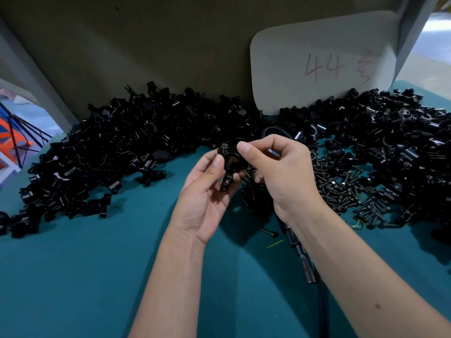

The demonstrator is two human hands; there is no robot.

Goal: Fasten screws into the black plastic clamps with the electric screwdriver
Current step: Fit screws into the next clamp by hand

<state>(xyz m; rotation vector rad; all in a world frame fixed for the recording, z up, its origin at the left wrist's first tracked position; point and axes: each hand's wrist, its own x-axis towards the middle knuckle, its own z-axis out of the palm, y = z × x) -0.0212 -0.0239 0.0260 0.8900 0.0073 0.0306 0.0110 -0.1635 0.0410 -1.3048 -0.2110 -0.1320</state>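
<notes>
Clamp [229,167], black plastic with a round opening and a forked lower end, sits between both hands above the teal table [97,276]. A screw [223,146] stands in its upper left lug. The left hand [207,193] grips the clamp's lower part with curled fingers; the right hand [275,167] pinches its upper right edge. Heaps of clamps [122,142] lie behind it, loose screws [341,189] right of it.

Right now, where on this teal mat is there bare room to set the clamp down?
The near left of the teal cloth mat is bare, bordered by the left heap of black plastic clamps and the left hand. A small bare strip lies ahead of the hands. Crowded: the right side, with loose black screws, another clamp heap and a black cable.
</notes>
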